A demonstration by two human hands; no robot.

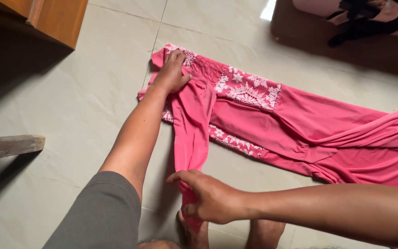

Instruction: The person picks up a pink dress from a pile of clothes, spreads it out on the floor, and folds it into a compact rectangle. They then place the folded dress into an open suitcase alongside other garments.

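Pink dress (272, 124) with white lace panels lies spread on the tiled floor (70, 110), running off frame to the right. Left hand (173, 71) flat, fingers loosely spread, pressing down on the top edge near the lace. Right hand (208, 198) closed around the end of the sleeve (192, 133), pulled toward the person's feet (263, 233). Wooden cabinet (47, 18) top left.

- Pink dress (300, 124) with white lace panels is lying spread flat across the tiled floor, extending rightward.
- Its sleeve (192, 124) is hanging lifted, stretching nearward.
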